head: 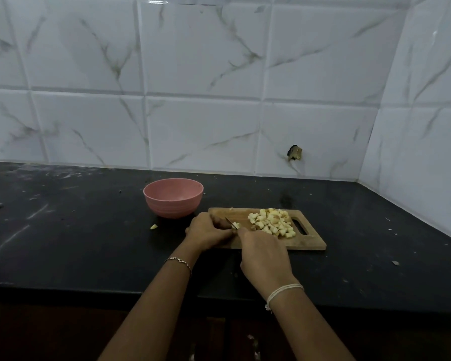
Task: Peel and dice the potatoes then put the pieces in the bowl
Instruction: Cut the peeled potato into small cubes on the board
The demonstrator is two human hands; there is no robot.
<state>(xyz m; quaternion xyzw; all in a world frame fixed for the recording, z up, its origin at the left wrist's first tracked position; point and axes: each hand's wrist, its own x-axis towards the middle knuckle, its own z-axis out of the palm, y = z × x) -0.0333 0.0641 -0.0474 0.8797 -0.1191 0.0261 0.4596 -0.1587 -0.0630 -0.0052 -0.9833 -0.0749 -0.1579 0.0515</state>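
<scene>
A: Counter (89, 243): board (305, 242) sits mid-depth, bowl (173, 201) just off its far-left corner, probably for a short transfer. Dice pile (271, 221) at the board's right end keeps the cutting space free.
B: Right hand (263, 254) grips knife (228, 220), handle hidden. Left hand (208, 234) curled, pinning potato piece (236, 225) at the board's left end.

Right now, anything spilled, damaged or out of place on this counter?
Two things. One potato piece lies off the cutting board, on the counter near the pink bowl. A wall tile behind the board has a broken hole.
</scene>
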